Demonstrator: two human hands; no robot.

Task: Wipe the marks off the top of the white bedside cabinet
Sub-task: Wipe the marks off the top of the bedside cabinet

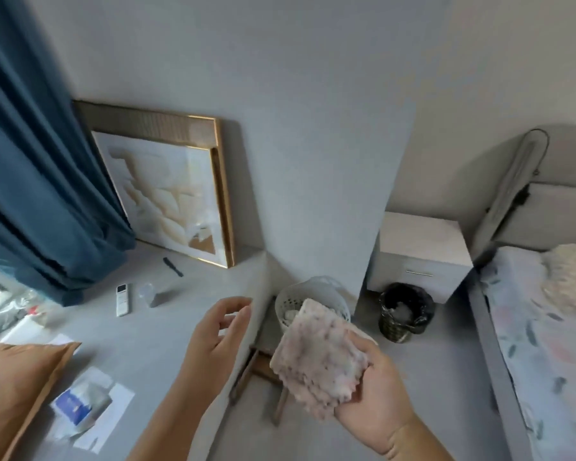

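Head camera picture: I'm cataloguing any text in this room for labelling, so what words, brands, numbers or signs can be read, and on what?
No text can be read anywhere in this picture.
Blue and white packet on the ledge: print, if any, too blurred to read.
White remote control: buttons and markings too small to read.
Cloth in the right hand, white bedside cabinet: no lettering visible.

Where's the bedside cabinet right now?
Head view, right of centre: the white bedside cabinet stands against the wall beside the bed, just behind the black bin.

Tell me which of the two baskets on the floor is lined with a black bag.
The dark woven basket before the white bedside cabinet; the white basket is perforated.
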